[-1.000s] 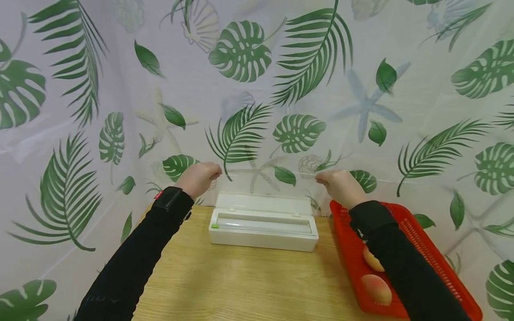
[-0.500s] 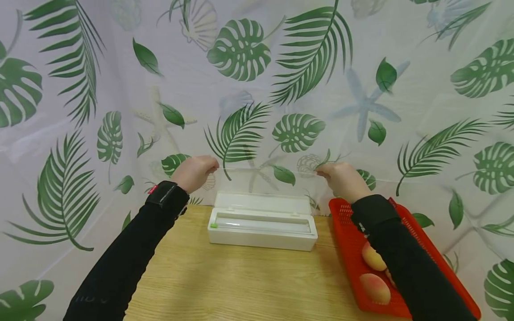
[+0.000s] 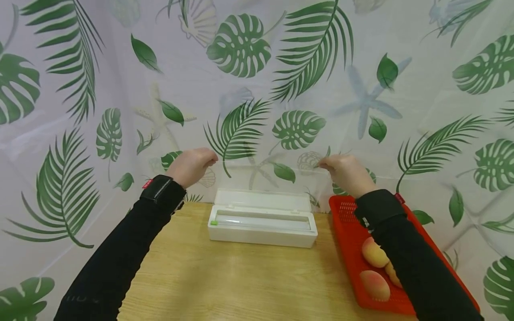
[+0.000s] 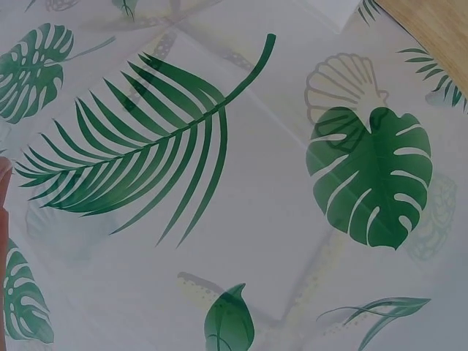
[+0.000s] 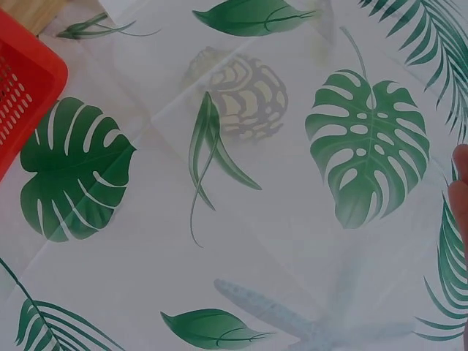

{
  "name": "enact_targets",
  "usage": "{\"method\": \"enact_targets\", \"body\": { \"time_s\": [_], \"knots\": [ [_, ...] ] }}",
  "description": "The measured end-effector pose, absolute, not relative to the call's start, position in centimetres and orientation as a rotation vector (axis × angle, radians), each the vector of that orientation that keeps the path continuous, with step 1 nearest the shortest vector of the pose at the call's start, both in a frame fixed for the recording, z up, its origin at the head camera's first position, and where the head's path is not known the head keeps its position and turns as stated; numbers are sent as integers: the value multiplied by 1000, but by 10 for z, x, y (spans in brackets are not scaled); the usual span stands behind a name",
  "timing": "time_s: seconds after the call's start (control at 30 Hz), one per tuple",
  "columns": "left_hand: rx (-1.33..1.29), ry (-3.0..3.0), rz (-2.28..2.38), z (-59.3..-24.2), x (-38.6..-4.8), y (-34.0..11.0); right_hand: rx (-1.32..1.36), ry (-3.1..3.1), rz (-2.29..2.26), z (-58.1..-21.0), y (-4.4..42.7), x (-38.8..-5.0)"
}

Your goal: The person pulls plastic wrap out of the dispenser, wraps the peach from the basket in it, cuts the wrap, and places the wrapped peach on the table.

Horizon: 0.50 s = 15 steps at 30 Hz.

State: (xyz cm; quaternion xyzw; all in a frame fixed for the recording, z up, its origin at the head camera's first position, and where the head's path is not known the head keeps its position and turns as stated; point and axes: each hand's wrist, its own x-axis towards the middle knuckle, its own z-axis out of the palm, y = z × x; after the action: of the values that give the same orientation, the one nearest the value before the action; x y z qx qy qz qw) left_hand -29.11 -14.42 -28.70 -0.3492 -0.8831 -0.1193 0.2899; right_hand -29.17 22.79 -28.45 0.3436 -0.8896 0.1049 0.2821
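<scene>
In the head view, my left hand (image 3: 192, 166) and right hand (image 3: 348, 173) are raised above a white cling film dispenser box (image 3: 263, 237). Fingertips and thumbs are pinched together, holding the upper edge of clear cling film (image 3: 266, 173) stretched between them. The film is nearly invisible; only a faint edge line shows. The box's lid (image 3: 263, 200) leans back, open. Inside lies a pale roll (image 3: 263, 223), with a green slider (image 3: 214, 222) at the left end. Each wrist view shows only a sliver of fingers at its border.
At right, a red plastic basket (image 3: 348, 249) holds several peaches (image 3: 375, 285), partly hidden by my right sleeve. The box stands on a wooden table (image 3: 241, 281) against a leaf-patterned sheet (image 3: 281, 53) covering the back and sides.
Both hands have risen slightly, keeping their pinch on the cling film's edge. The box and basket stay put, and more of the peaches shows beside my right sleeve.
</scene>
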Motion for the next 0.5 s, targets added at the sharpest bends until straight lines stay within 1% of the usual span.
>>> {"method": "enact_targets", "body": {
  "time_s": [0.27, 0.5],
  "knots": [
    [-942, -2320, -328, -282, -286, -147, 930, -2314, 318, -280, 228, -290],
    [-962, -2289, -370, -281, -276, -147, 982, -2236, 389, -276, 228, -278]
  ]
}}
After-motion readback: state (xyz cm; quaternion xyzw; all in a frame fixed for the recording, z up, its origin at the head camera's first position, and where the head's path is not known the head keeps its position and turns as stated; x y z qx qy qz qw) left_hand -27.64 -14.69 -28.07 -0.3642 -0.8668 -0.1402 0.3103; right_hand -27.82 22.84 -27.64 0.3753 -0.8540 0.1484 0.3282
